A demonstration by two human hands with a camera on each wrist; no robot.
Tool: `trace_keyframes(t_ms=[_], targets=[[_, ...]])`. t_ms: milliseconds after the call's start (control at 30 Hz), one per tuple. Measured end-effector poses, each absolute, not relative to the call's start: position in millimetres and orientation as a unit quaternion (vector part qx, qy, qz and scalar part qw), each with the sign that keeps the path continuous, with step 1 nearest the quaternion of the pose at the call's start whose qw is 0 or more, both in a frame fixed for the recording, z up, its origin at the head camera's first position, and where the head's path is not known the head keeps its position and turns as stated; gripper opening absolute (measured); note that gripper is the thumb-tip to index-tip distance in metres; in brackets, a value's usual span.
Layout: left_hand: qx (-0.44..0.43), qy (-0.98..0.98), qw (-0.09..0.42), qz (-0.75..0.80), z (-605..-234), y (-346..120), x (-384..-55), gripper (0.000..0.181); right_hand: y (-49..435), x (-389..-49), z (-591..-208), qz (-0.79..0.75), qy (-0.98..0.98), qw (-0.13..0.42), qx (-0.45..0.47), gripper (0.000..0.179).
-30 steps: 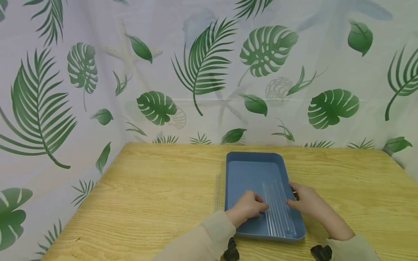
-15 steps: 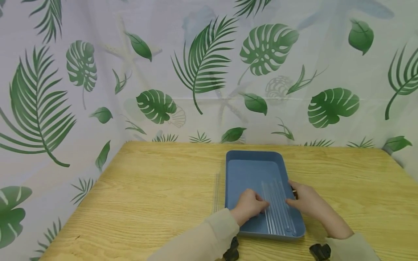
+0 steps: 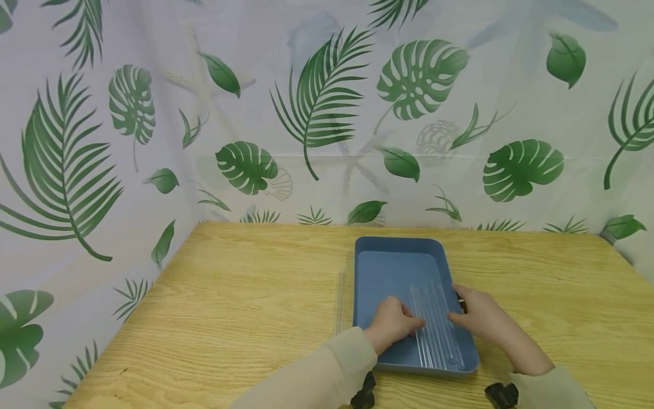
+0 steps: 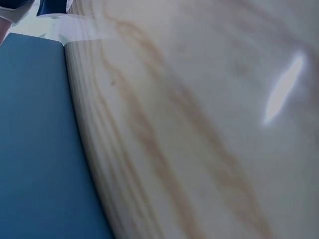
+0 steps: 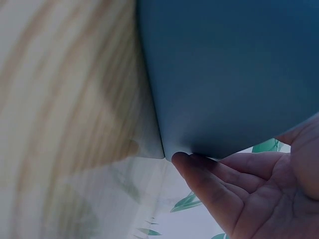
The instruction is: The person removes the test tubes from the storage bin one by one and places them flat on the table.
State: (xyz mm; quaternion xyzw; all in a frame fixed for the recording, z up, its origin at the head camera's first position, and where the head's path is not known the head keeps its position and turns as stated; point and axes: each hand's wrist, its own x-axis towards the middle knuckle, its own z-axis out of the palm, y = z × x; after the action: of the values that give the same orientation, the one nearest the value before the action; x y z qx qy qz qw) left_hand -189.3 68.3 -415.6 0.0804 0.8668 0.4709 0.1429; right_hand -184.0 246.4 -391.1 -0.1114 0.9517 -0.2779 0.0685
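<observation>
A blue rectangular tray [image 3: 388,272] lies on the table, with several clear tubes [image 3: 438,338] side by side in its right half. My left hand [image 3: 392,321] reaches inside the tray, fingers curled, and pinches the leftmost tube; its fingertips are partly hidden. At the tray's right wall, my right hand [image 3: 481,315] grips the side, thumb over the rim. The right wrist view shows the fingers [image 5: 209,191] against the outside of the tray wall [image 5: 224,74]. The left wrist view shows only the tray's outer side [image 4: 45,139] and tabletop, not the left hand's grip.
More clear tubes [image 3: 339,301] lie on the wood-grain table [image 3: 245,295], close along the tray's left side. A leaf-patterned cloth [image 3: 327,113] hangs behind the table and at its left. Black wrist mounts [image 3: 502,395] sit below both sleeves.
My left hand has shifted very slightly to the right at the tubes. The right hand, tray and tubes look the same.
</observation>
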Motion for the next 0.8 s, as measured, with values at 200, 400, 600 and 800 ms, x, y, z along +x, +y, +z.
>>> trace_keyframes(t_ms=[200,400,600,800], targets=[[0.083,0.873,0.142,0.459,-416.3,68.5,-189.9,0.031,247.2,-184.9,-391.6,-0.274,0.953,0.074,-0.109,0.063],[0.078,0.872,0.14,0.462,-416.1,68.8,-189.8,0.034,247.6,-185.0,-392.6,-0.279,0.951,0.074,-0.113,0.064],[0.065,0.856,0.153,0.49,-414.6,67.6,-190.2,0.033,246.9,-184.4,-392.0,-0.281,0.95,0.071,-0.114,0.064],[0.046,0.819,0.181,0.543,-414.3,65.7,-191.4,0.014,246.7,-183.2,-391.0,-0.279,0.951,0.067,-0.112,0.064]])
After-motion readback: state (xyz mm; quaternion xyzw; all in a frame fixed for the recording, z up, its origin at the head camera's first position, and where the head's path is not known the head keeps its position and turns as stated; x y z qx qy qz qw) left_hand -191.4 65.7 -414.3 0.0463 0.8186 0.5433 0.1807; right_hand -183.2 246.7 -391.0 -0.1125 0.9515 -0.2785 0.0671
